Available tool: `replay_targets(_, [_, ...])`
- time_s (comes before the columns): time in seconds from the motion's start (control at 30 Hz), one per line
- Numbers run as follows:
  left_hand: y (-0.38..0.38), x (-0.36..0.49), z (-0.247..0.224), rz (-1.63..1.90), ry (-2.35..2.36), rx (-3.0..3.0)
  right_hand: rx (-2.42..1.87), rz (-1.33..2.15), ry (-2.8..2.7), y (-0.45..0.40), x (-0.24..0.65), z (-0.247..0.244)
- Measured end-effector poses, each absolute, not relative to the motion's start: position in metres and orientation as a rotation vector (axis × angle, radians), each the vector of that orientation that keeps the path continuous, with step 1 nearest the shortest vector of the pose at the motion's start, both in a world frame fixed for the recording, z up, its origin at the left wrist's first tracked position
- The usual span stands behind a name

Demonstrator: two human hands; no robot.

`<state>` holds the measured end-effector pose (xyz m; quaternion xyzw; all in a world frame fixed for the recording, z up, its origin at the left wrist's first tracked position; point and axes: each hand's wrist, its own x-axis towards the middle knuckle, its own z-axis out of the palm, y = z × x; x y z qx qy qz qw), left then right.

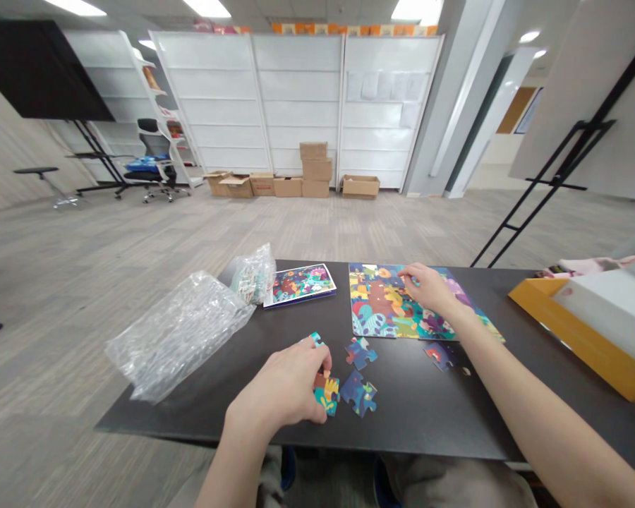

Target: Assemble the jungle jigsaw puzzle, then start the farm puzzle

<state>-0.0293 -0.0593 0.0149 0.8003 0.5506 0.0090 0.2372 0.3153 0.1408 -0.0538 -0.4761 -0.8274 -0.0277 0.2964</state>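
Note:
My left hand (291, 381) rests low over the near part of the table, thumb and fingers curled around the edges of a teal, brown and yellow puzzle piece (327, 395). Another teal piece (316, 339) peeks out beyond its fingers. Just right of that hand lie two loose dark blue pieces, one nearer (358, 394) and one farther (360, 353). My right hand (427, 288) is over the largely joined jigsaw puzzle (381, 310), its fingertips pinched on a small bluish puzzle piece (415, 281), partly hidden. Under my right forearm lies another loose piece (439, 355).
A folded picture sheet (301, 283) lies at the table's back, beside a clear bag of pieces (254, 276). Crumpled plastic wrap (183, 331) covers the left side. At the right stands an orange and white box (587, 339). A tiny scrap (466, 371) lies near my right forearm.

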Motion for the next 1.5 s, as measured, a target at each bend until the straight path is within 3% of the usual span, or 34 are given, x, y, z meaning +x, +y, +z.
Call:
replay_targets(0.23, [-0.047, -0.04, 0.018, 0.225, 1.503, 2.12, -1.277, -0.08, -2.2, 0.141, 0.315, -0.056])
replay_targets(0.5, [-0.021, -0.054, 0.006, 0.454, 1.885, 2.129, -1.282, -0.073, -2.197, 0.14, 0.314, -0.054])
replay_targets(0.8, [-0.008, -0.038, -0.01, 0.726, 1.635, 2.293, -1.241, -0.074, -2.168, 0.139, 0.312, -0.05])
replay_targets(1.27, [-0.002, -0.023, -0.012, 0.782, 1.457, 2.255, -1.226, -0.027, -2.081, 0.134, 0.309, -0.034])
replay_targets(1.4, [-0.002, -0.011, -0.011, 0.865, 1.354, 2.25, -1.256, 0.151, -1.906, 0.118, 0.302, -0.006])
replay_targets(1.5, [-0.003, 0.003, -0.007, 0.938, 1.228, 2.238, -1.229, 0.519, -1.976, 0.093, 0.286, 0.014])
